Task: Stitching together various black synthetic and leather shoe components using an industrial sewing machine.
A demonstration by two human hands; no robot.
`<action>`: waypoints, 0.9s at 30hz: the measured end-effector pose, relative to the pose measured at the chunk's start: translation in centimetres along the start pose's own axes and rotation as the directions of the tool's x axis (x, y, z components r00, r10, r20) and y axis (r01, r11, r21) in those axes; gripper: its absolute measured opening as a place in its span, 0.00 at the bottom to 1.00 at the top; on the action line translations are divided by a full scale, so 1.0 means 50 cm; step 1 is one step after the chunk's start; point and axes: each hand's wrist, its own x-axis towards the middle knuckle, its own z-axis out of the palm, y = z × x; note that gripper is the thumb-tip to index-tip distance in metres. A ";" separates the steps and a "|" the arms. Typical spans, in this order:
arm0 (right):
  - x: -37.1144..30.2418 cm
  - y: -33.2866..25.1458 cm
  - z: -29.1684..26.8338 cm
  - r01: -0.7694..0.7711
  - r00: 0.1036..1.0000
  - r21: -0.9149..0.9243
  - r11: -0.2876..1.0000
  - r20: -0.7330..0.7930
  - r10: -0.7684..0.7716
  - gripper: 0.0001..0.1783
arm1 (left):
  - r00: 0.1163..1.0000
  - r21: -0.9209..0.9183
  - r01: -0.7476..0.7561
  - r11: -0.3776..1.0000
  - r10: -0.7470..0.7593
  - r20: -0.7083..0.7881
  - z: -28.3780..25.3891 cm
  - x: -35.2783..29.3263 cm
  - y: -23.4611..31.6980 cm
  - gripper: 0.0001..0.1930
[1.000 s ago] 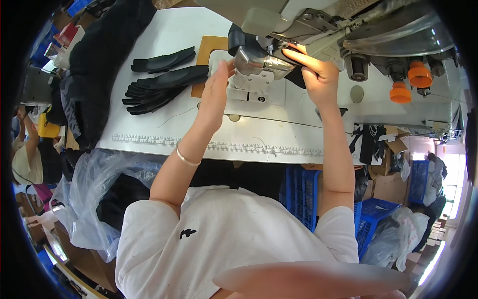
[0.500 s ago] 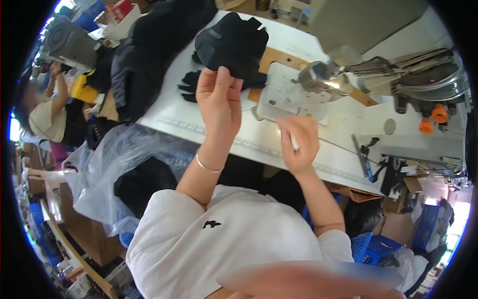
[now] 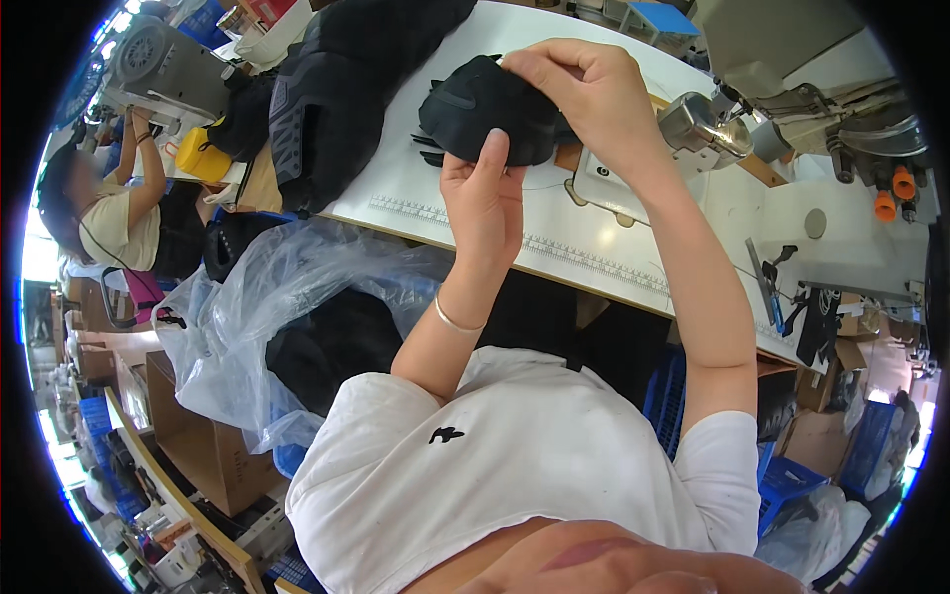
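The black piece (image 3: 480,117) is up in front of the person, above the far left part of the white desk (image 3: 569,208), with both hands on it. The left hand (image 3: 485,193) has it from the near side: the thumb lies on the face towards the person and the fingers go behind, clamped on the lower edge. This grip probably carries the weight and keeps the face in sight. The right hand (image 3: 599,94) reaches across from the right, thumb and forefinger together on the top edge, seemingly to steady or spread the rim.

Black strips (image 3: 431,156) show past its left side, lying on the desk, perhaps left there to be within easy reach. The sewing machine (image 3: 705,124) stands to the right, apart from the piece. A ruler (image 3: 594,259) runs along the near edge, likely for quick measuring. A dark bundle (image 3: 332,94) fills the left end.
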 end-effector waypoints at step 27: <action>-0.043 0.032 0.437 -0.501 0.836 0.577 0.645 0.514 0.189 0.05 | 0.967 -0.195 -0.253 0.948 0.249 -0.045 -0.375 -0.135 0.342 0.31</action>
